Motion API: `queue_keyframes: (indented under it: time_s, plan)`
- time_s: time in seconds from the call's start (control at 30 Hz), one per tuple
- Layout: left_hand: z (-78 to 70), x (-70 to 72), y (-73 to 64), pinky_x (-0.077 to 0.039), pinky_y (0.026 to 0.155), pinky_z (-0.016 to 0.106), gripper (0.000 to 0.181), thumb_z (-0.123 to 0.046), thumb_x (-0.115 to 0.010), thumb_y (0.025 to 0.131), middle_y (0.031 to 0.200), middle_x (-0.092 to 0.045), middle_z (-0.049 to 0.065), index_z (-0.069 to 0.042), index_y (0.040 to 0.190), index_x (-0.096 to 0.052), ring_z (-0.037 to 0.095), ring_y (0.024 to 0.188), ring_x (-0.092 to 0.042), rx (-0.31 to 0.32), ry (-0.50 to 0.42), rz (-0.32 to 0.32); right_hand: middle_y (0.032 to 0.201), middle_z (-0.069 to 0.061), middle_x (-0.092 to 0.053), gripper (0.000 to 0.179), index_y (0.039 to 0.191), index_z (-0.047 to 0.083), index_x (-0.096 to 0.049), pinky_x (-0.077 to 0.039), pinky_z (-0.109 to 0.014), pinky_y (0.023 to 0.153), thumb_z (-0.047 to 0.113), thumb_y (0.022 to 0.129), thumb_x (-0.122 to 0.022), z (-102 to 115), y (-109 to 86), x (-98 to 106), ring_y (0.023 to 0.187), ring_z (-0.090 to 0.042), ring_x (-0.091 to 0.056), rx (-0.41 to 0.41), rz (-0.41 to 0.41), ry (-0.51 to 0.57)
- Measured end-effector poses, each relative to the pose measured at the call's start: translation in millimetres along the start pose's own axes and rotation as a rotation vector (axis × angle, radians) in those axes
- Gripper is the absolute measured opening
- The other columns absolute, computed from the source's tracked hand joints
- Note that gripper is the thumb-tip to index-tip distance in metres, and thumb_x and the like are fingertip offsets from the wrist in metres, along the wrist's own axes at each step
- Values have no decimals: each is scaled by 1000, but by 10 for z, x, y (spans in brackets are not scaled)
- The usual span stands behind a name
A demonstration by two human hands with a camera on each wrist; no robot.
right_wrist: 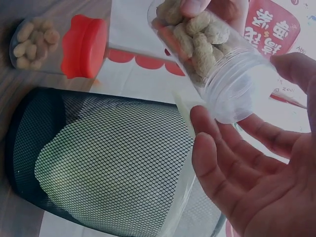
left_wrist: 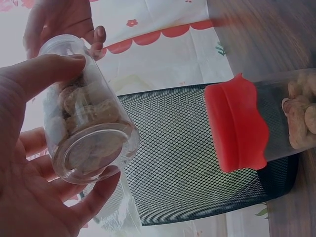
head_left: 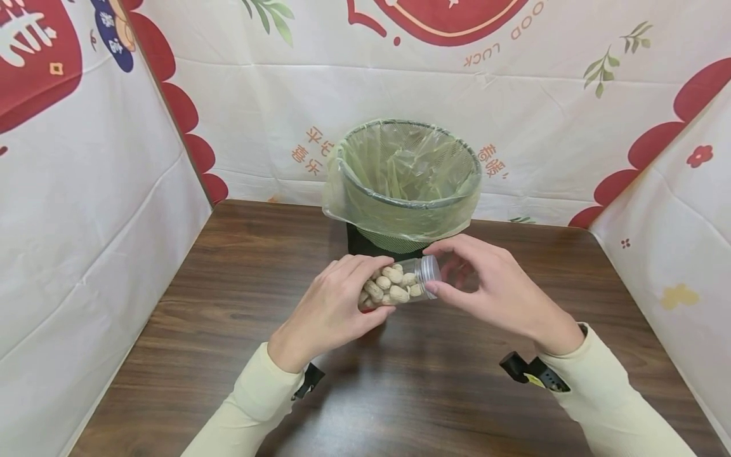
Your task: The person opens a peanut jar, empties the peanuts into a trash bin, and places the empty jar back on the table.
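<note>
My left hand (head_left: 334, 298) grips the body of a clear jar (left_wrist: 89, 108) of unshelled peanuts (right_wrist: 202, 49). In the head view the jar lies on its side in the air, its base toward the left hand and its pale screw lid (head_left: 429, 276) toward the right. My right hand (head_left: 502, 285) cups that lid, with thumb and forefinger at its opposite edges. The left palm hides the jar's base in the head view. Below the hands, a second clear jar with a red lid (left_wrist: 237, 126) stands on the table, nuts inside it; the left hand mostly covers it from above.
A black mesh bin (right_wrist: 113, 158) with a pale green liner (head_left: 405, 219) stands just behind the hands. Beneath everything is a brown wooden table (head_left: 240, 254). Printed white cloth walls (head_left: 257, 120) rise at the back and both sides.
</note>
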State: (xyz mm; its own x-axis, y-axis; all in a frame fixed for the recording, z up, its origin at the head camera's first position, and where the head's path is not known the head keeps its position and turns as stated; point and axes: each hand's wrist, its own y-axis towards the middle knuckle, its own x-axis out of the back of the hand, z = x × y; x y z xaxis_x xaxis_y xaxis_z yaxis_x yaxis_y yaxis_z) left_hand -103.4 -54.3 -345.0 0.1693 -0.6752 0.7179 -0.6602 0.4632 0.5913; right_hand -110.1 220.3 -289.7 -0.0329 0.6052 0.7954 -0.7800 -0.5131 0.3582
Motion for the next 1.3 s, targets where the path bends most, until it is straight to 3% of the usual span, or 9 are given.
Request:
queue_keyframes:
  time_s: [0.13,0.3,0.5,0.87,1.1,1.3]
  plan:
    - [4,-6,-2,-57,98,39,62,-24,-94,83,127,-73,-2,-12,137,-67,18,114,-69,0,3,4,103,15,-69,48,130,21,-70,-56,-19,76,16,88,-90,-6,1,2,86,-3,-69,47,-11,-2]
    - [10,-6,-7,-58,97,40,62,-25,-94,82,126,-74,-1,-12,137,-67,19,113,-69,2,1,6,119,12,-70,57,134,18,-69,-55,-17,86,10,83,-93,-40,-6,36,94,-6,-69,160,-15,-4]
    - [34,-11,-17,-58,95,41,63,-26,-95,82,126,-74,0,-12,137,-68,20,112,-69,16,-6,6,128,7,-69,64,137,18,-69,-53,-18,87,3,78,-92,-70,-20,88,100,-9,-66,235,-41,16]
    - [49,-8,-26,-58,98,41,63,-27,-93,83,128,-74,1,-11,139,-67,20,113,-69,22,-15,2,130,4,-70,66,137,15,-69,-50,-11,93,2,76,-92,-78,-26,191,105,-2,-63,234,-68,-39]
    - [60,-3,-36,-58,98,41,63,-27,-93,84,126,-73,3,-12,139,-67,21,113,-69,36,-27,-2,136,4,-69,67,137,20,-71,-43,-6,103,2,77,-92,-94,-103,336,116,-3,-61,153,-107,-129]
    - [70,18,-40,-58,99,41,62,-26,-92,84,125,-73,4,-11,139,-66,21,113,-69,42,-42,-7,132,3,-69,63,134,18,-73,-39,-3,99,2,75,-92,-253,-230,427,112,-3,-60,95,-137,-205]
